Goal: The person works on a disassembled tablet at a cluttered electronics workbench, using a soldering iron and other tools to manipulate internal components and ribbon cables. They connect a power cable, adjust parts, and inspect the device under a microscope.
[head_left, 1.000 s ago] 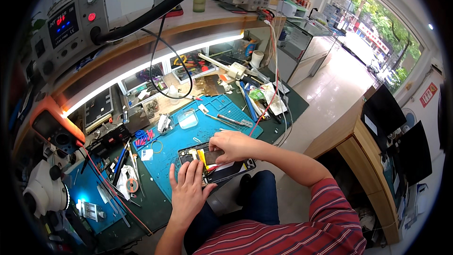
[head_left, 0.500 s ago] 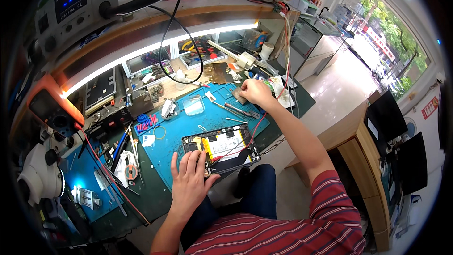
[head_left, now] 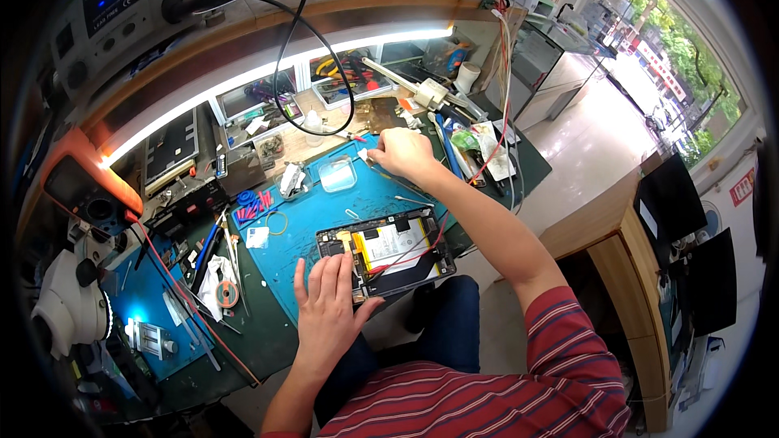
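An opened tablet (head_left: pixel 418 264) lies at the front edge of the blue work mat (head_left: pixel 292 280), its silver battery (head_left: pixel 393 245) exposed. My left hand (head_left: pixel 329 296) rests on its left end, fingers stretched out over it and thumb at the near edge. Over the far part of the mat is my right hand (head_left: pixel 403 154), its fingers pinched together beside a small white-tipped piece; what they grip is too small to name. Nearby sits a clear plastic box (head_left: pixel 337 174). A thin red wire (head_left: pixel 442 231) runs down across the tablet.
At left are an orange multimeter (head_left: pixel 97 191), a white microscope (head_left: pixel 69 300) and a small metal clamp (head_left: pixel 148 339). A black cable loop (head_left: pixel 351 101) hangs over the bench. Hand tools and papers (head_left: pixel 491 150) crowd the back right; a wooden cabinet (head_left: pixel 600 251) stands right.
My right hand has moved left across the far part of the mat, from the small brownish piece toward the white-tipped one. My left hand stays on the tablet. The view has shifted slightly.
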Demonstrator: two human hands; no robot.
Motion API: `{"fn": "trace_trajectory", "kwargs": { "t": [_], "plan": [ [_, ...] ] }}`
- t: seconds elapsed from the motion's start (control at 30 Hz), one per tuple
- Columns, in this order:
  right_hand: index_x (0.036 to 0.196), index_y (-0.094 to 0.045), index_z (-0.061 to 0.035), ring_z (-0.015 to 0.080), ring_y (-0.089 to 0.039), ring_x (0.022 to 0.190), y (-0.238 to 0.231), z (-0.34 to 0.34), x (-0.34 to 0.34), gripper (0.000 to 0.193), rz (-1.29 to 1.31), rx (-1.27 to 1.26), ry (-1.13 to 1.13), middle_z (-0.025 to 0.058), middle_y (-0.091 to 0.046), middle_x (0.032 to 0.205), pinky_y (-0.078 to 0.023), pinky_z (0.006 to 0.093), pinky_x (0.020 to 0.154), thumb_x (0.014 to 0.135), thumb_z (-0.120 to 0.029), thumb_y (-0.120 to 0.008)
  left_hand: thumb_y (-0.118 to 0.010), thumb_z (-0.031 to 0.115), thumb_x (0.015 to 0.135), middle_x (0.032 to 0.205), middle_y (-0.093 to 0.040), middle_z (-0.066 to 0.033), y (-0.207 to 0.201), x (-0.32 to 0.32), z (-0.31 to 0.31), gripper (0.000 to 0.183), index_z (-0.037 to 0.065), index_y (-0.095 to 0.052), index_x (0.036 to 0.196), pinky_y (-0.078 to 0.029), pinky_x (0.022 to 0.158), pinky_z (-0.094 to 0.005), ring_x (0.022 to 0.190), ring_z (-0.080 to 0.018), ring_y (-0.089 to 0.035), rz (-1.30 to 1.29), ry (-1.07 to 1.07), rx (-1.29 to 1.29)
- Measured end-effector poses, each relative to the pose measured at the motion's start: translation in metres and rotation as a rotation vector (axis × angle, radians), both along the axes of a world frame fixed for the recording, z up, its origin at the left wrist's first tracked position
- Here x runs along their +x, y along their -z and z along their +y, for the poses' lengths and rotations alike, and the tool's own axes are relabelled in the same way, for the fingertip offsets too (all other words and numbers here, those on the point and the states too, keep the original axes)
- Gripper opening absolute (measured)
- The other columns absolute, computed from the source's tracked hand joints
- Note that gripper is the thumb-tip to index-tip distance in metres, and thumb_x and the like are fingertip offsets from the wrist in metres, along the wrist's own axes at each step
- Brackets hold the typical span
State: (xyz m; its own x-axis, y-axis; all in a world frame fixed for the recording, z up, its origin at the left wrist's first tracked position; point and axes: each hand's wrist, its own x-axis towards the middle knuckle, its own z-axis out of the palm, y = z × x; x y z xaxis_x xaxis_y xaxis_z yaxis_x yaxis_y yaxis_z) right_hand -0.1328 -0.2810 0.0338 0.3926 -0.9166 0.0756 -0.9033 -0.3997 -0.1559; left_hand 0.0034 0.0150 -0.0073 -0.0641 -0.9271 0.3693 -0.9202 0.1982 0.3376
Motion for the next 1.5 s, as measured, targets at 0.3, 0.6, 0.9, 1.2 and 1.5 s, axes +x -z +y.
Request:
{"fn": "trace_trajectory", "kwargs": {
  "t": [0.3,0.6,0.9,1.2,1.5],
  "plan": [
    [0.116,-0.071,-0.0108,0.0266,-0.065,0.110,-0.011,0.113,-0.028,0.032,-0.233,0.096,-0.838,0.0057,-0.067,0.111,-0.057,0.0393,0.089,0.090,-0.026,-0.081,-0.088,0.042,0.078,0.143,-0.055,-0.0127,-0.003,0.000,0.000,0.090,-0.002,-0.052,0.148,-0.020,0.129,-0.0586,0.140,-0.0306,-0.048,0.032,-0.031,0.007],
    [0.099,-0.075,-0.0057,0.0295,-0.075,0.090,0.019,0.121,-0.021,0.012,-0.501,0.032,-0.560,0.0082,-0.078,0.099,-0.059,0.0384,0.080,0.095,-0.017,-0.074,-0.089,0.041,0.077,0.143,-0.055,-0.0111,-0.004,-0.001,-0.001,0.086,0.002,-0.056,0.146,-0.020,0.128,-0.0587,0.138,-0.0299,-0.049,0.011,-0.027,0.060],
    [0.104,-0.074,-0.0011,0.0215,-0.080,0.083,0.017,0.107,-0.013,0.018,-0.617,0.335,-0.343,0.0122,-0.080,0.091,-0.061,0.0325,0.074,0.095,-0.016,-0.077,-0.086,0.044,0.080,0.142,-0.052,-0.0114,-0.009,-0.001,-0.004,0.083,0.006,-0.057,0.148,-0.019,0.127,-0.0623,0.139,-0.0306,-0.048,-0.053,-0.016,0.159],
    [0.100,-0.076,-0.0002,0.0227,-0.080,0.080,0.011,0.105,-0.015,0.019,-0.669,0.440,-0.275,0.0139,-0.079,0.085,-0.061,0.0323,0.072,0.095,-0.018,-0.077,-0.085,0.050,0.081,0.140,-0.053,-0.0098,-0.014,0.001,-0.005,0.079,0.011,-0.062,0.145,-0.018,0.126,-0.0643,0.138,-0.0293,-0.046,-0.052,0.007,0.243],
    [0.099,-0.076,-0.0047,0.0292,-0.074,0.080,0.014,0.096,-0.014,0.017,-0.547,0.270,-0.435,0.0117,-0.076,0.089,-0.058,0.0382,0.069,0.095,-0.021,-0.076,-0.087,0.022,0.083,0.133,-0.068,-0.0113,-0.041,0.037,-0.031,0.060,0.005,-0.066,0.136,-0.040,0.116,-0.0570,0.125,-0.0330,-0.062,0.125,0.032,0.181]
  ]
}}
